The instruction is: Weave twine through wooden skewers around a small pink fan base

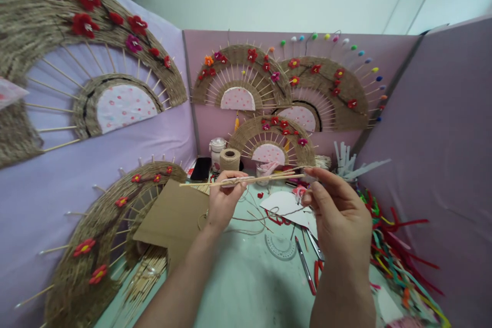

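My left hand [226, 199] is closed round some thin bamboo sticks [269, 178], held level above the table. A pale flat piece, seen nearly edge-on, lies against the sticks at its fingers. At the sticks' right ends my right hand [338, 210] has its thumb and fingers pinched together on jute twine [295, 211]. The twine passes along the stick tips and also trails down from this hand in loose loops over the table. Whether the right fingers touch the sticks as well, I cannot tell.
Twine fans with felt flowers [251, 55] hang on the partitions. Behind the hands stand a twine spool [230, 158] and a lidded jar [217, 148]. Cardboard [172, 215] and bamboo sticks [148, 271] lie left. A protractor [280, 247], a pen [305, 265] and pipe cleaners [403, 266] lie right.
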Motion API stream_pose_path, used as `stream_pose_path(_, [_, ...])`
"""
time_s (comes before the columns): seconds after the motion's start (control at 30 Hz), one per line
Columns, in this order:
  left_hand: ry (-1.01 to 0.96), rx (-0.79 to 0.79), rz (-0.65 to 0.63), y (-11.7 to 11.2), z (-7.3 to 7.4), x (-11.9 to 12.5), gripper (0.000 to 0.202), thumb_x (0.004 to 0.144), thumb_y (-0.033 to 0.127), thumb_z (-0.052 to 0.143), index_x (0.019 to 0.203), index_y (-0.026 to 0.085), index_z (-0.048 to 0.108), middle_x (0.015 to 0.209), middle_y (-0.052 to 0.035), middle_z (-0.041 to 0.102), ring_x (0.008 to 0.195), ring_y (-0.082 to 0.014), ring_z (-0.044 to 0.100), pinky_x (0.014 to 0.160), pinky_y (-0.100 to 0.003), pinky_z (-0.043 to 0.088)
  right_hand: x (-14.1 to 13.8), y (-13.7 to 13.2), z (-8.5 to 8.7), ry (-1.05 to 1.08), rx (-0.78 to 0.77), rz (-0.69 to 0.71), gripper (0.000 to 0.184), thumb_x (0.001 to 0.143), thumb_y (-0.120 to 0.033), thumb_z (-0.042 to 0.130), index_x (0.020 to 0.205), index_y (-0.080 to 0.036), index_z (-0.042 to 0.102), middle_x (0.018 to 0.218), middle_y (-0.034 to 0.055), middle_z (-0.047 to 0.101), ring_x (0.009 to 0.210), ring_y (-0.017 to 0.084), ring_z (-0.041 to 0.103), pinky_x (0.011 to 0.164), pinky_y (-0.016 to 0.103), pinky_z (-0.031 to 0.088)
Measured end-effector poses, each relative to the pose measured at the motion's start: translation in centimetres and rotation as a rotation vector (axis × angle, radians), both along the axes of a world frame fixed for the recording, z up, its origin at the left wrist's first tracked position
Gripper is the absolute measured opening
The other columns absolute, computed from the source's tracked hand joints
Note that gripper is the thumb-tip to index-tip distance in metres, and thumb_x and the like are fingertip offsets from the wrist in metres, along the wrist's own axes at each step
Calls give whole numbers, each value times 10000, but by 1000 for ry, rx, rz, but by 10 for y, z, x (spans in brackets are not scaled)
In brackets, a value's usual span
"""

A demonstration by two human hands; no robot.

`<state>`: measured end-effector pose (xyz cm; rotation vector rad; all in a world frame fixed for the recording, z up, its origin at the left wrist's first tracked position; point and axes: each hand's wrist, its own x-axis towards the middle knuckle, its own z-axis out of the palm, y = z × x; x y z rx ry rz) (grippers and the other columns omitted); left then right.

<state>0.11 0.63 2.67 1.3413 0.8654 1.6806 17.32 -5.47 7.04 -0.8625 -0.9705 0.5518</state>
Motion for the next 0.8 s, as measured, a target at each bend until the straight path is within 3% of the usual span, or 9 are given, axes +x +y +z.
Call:
stream_pose_path(0.13, [-45, 15, 63, 1, 1, 1, 198, 723, 333, 685, 828, 176, 622, 864, -32, 667, 756, -135, 611, 662, -247, 482, 1, 5, -4, 11, -74, -137, 250, 730, -321, 707, 920, -159, 685, 774, 42, 666, 533, 86, 498, 461, 208, 389])
stream_pose_path(0.23, [-80, 7, 80, 0, 3, 1, 192, 719, 327, 689, 823, 176, 632, 854, -37, 669, 769, -141, 618, 668, -250, 488, -1, 7, -6, -32, -89, -240, 264, 720, -340, 718, 908, -156, 693, 756, 42, 663, 589, 112, 545, 504, 220, 420])
stream_pose_path(0.57, [-156, -92, 59, 3, 6, -7, 212, 683, 331, 720, 802, 172, 648, 773, -22, 676, 719, -127, 618, 661, -243, 494, -7, 6, -6, -80, -72, -225, 258, 731, -350, 705, 923, -178, 703, 788, 33, 661, 613, 111, 537, 550, 230, 424])
stream_pose_path(0.8, [-373, -148, 53, 4, 12, -8, 275, 629, 339, 767, 782, 156, 630, 728, 2, 655, 681, -109, 620, 628, -226, 494, -4, 20, -17, -250, -213, -114, 270, 705, -414, 702, 689, -169, 589, 568, -42, 500, 509, 87, 405, 455, 201, 308])
